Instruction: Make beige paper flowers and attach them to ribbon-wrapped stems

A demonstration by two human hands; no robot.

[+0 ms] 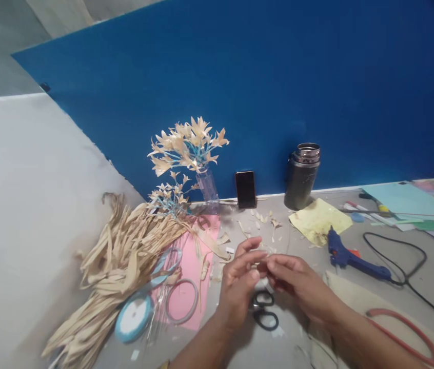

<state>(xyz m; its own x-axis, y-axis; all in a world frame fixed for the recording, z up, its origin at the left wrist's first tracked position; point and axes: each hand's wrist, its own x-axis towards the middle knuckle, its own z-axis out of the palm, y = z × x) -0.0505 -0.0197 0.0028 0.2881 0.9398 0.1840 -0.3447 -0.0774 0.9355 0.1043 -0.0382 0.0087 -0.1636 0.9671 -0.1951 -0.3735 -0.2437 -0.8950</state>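
Fingertips [275, 267] meet: right hand's grip [298, 279] nearly closed, left hand [236, 282] loosely curled.

At lower centre we see our left hand [237, 282] and right hand [297, 279], fingertips together near black-handled scissors [266, 321]; dried husks [132, 251] lie lower left, pale flowers [186, 137] left of centre, a blue glue gun [357, 261] lower right.

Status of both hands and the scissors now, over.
Left hand, right hand: fingers close together, held item unclear. Scissors: on table, below hands. Blue glue gun: right side.
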